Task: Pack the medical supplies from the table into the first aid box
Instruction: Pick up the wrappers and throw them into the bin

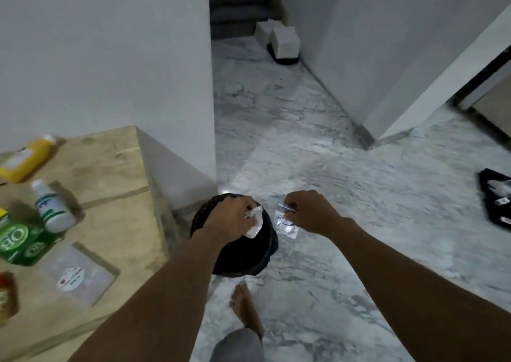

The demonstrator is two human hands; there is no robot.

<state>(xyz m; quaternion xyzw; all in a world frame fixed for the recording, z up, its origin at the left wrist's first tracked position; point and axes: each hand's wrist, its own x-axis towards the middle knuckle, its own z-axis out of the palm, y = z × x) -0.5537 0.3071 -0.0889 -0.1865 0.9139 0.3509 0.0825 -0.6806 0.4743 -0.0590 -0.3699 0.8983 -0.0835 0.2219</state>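
My left hand (pixel 231 215) grips a crumpled white wrapper piece (pixel 255 223) right over a black bin (pixel 243 253) on the floor. My right hand (pixel 309 212) pinches a clear plastic packet with blue print (pixel 286 224), just right of the bin's rim. On the wooden table (pixel 116 173) at the left lie a yellow bottle (pixel 25 159), a white bottle with a green label (pixel 52 209), a green box (pixel 22 242), a flat clear pouch (pixel 80 274) and a red-topped item (pixel 7 295) at the edge. No first aid box is in view.
The marble floor (pixel 331 168) stretches ahead into a corridor with white boxes (pixel 279 40) near the stairs. A dark cloth item (pixel 497 198) lies at the right. My bare foot (pixel 246 306) stands just behind the bin. White walls flank the corridor.
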